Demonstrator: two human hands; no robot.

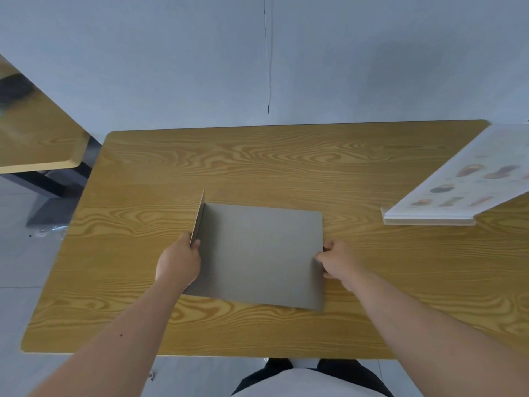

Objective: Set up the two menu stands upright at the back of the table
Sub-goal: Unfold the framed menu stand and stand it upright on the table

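A grey menu stand [257,253] lies flat in the middle of the wooden table [257,167], blank back side up. Its narrow flap stands up along the left edge. My left hand [179,263] pinches the near end of that flap. My right hand [339,260] grips the stand's right edge. A second menu stand [469,179], white with food pictures under clear plastic, rests tilted at the table's right side, partly cut off by the frame.
A grey wall [257,67] runs right behind the table's back edge. Another wooden table [37,133] with a dark leg stands to the left, with grey floor between. My torso is at the near edge.
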